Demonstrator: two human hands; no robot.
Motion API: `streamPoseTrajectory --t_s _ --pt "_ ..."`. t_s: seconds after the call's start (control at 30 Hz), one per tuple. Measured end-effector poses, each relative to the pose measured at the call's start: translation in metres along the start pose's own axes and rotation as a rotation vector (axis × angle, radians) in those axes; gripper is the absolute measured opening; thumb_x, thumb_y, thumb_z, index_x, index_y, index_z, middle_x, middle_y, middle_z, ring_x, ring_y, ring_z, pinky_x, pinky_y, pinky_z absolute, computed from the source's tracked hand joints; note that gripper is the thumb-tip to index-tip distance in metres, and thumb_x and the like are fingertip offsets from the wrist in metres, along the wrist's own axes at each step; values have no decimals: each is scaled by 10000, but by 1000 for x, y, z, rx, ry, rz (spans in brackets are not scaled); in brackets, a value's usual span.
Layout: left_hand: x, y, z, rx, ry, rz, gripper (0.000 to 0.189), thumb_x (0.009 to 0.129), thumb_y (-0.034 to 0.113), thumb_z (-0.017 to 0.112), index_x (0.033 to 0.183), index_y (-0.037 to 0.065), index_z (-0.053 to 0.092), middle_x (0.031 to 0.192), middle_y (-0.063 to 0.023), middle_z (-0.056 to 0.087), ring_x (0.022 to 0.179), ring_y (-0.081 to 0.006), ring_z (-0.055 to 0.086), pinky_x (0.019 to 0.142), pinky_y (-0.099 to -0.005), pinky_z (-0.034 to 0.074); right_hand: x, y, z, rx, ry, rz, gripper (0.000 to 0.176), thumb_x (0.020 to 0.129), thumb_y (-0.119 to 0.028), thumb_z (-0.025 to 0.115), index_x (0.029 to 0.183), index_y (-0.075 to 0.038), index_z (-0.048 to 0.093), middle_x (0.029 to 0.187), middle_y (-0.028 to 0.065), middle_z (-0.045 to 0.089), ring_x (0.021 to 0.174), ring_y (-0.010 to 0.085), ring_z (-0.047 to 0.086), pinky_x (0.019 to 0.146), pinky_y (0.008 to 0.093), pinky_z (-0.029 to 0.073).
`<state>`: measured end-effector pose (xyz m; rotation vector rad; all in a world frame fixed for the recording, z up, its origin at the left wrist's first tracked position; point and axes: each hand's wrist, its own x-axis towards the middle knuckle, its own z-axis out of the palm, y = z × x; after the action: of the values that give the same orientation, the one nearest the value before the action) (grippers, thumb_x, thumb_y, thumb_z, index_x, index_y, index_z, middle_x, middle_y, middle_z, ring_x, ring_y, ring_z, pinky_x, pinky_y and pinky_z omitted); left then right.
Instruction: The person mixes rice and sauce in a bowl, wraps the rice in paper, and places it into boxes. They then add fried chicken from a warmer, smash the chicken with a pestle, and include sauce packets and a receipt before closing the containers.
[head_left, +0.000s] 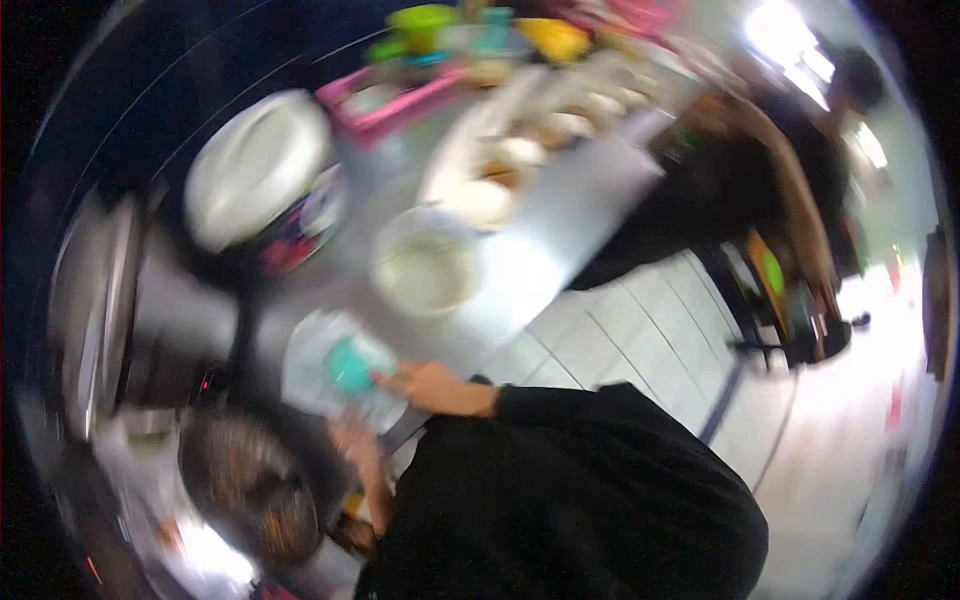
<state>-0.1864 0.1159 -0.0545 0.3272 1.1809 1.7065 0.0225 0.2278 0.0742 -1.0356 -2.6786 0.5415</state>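
My right hand (430, 387) reaches in from the right in a black sleeve, its fingers closed at the edge of a small turquoise bowl-shaped piece (349, 366). That piece lies over a whitish, see-through sheet or bag (305, 360) on the steel counter. Below it, my left hand (357, 445) is at the lower edge of the whitish thing, fingers stretched out and blurred by motion. A white tub (425, 275) with pale contents stands just beyond my hands.
On the steel counter (545, 270) stand a large white-lidded bucket (260, 165), a pink basket (395, 105) and a long tray holding several pale round items (520, 152). A dark round pan (250, 485) is at lower left. Another person in dark clothes (700, 190) stands across, arm extended.
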Motion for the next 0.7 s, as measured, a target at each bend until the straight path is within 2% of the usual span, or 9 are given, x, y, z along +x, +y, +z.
streamPoseTrajectory --t_s 0.07,0.13,0.17,0.27,0.3,0.43,0.5,0.6,0.7 --pt "-2 36 59 822 122 339 541 859 169 612 1281 5 316 1082 -200 503 944 -337 546 810 -427 490 1 9 4 -17 51 5 765 744 -116 575 1428 -222 251 951 163 542 687 299 615 550 390 512" --pt "-40 74 98 1255 100 621 501 862 287 617 1189 -29 408 1035 -195 496 896 -316 548 726 -400 481 1 7 12 -12 53 -21 770 736 -129 585 1425 -243 262 975 148 533 708 295 615 586 387 511" --pt "-35 68 87 1418 113 930 625 788 370 682 1186 -32 415 1053 -188 505 927 -332 544 765 -446 469 -3 9 13 -25 65 -12 773 732 -134 589 1424 -249 264 982 144 531 720 295 615 600 386 510" --pt "-13 63 61 1453 -423 1409 693 748 516 648 1177 12 443 1052 -176 527 934 -354 547 790 -459 473 3 10 18 -12 90 -37 786 719 -143 601 1422 -264 270 993 134 526 753 294 613 628 385 504" --pt "-27 68 67 1595 -475 1177 625 624 377 773 1072 16 529 1057 -166 536 1020 -339 523 835 -474 438 3 10 18 6 99 -40 792 715 -143 604 1422 -266 270 990 131 525 760 294 611 629 385 500" --pt "-17 53 45 1805 -497 1053 486 617 301 751 1004 72 568 1047 -130 557 993 -335 532 786 -468 447 2 -1 -8 23 24 -22 809 698 -138 613 1420 -275 273 968 121 517 742 288 603 592 383 484" --pt "-4 47 35 1892 -497 978 421 622 254 726 980 90 576 1026 -112 574 953 -330 550 761 -467 447 -1 -2 -13 13 97 -55 806 698 -141 615 1418 -278 277 953 116 513 726 282 597 565 381 476" --pt "0 50 36 1591 -578 1265 342 655 180 675 973 92 584 979 -99 598 876 -322 575 738 -455 443 -1 -8 -31 47 235 -115 729 721 -133 595 1388 -265 333 960 141 525 699 297 602 544 399 471" --pt "0 49 44 1538 -550 1245 244 786 292 607 878 67 629 871 -136 630 749 -320 626 645 -452 498 -6 -16 -70 34 392 -146 743 721 -138 594 1396 -281 319 934 124 517 693 279 590 500 379 461"
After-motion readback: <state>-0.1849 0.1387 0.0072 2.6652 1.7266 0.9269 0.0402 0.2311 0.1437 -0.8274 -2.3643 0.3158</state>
